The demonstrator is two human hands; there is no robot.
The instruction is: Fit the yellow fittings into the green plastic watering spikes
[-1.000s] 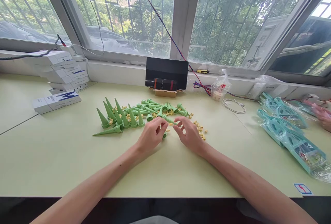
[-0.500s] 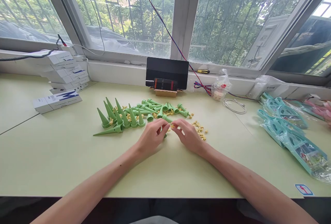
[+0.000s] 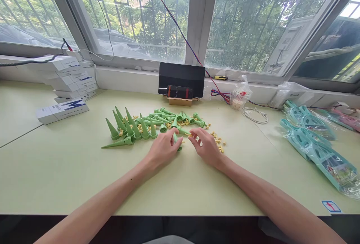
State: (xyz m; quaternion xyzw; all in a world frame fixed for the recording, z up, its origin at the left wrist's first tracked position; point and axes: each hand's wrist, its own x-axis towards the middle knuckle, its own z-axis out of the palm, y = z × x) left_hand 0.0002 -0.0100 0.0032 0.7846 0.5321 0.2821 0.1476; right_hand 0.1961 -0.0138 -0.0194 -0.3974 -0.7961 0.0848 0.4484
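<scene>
My right hand pinches a small yellow plastic peg between thumb and fingertips. Across from it, my left hand has its thumb and forefinger apart, with nothing visible between them. A green plastic spike lies just beyond the left thumb, partly hidden by that hand. Several green cone-shaped spikes stand upright to the left, and one hollow spike lies on its side before them. More green spikes are heaped behind my hands. Loose yellow pegs are scattered beside my right hand.
A black tablet with a phone in front stands at the back. White boxes are on the left. To the right are a bagged cup, a coiled white cable and teal plastic items in clear wrap.
The hands have moved slightly apart. My left thumb and forefinger have spread from a pinch, and the yellow peg now shows at my right fingertips.
</scene>
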